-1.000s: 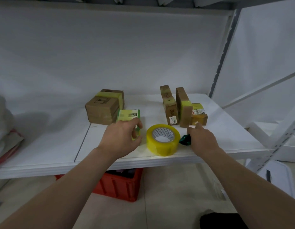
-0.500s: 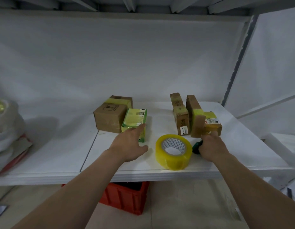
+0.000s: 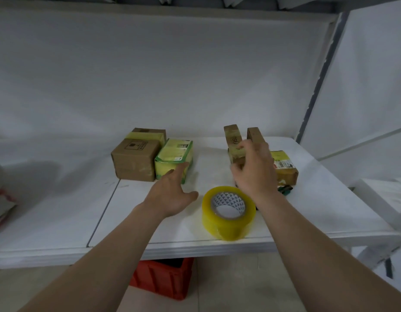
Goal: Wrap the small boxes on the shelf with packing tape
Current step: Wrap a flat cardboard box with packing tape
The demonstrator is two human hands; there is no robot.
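The tape roll (image 3: pixel 228 212) lies flat near the front edge of the white shelf (image 3: pixel 318 212), its hole facing up, between the two forearms and touched by neither hand.

The left hand (image 3: pixel 170 194) is spread flat, thumb out to the side. Its straight fingertips touch the lower front face of the green box (image 3: pixel 174 158). That box sits toward the back of the shelf, left of the middle, banded in yellow tape. It stands just beside a brown box (image 3: pixel 135 162) on its left, which carries a tape band across its top.

The right hand (image 3: pixel 254 172) reaches over two slim boxes that stand on edge near the back edge, right of the middle. Its fingers curl over the taped top of the left slim box (image 3: pixel 233 138), and the thumb lies against that box's front end, so it grips it. The right slim box (image 3: pixel 254 134) shows only its back part behind the knuckles.

A flat box (image 3: pixel 285 170) with a printed label lies just to the right of the hand, toward the right edge. A small green tool (image 3: pixel 285 190) lies just in front of it, partly hidden by the right wrist; what it is cannot be told.

Under the shelf a red crate (image 3: pixel 163 280) stands on the floor.
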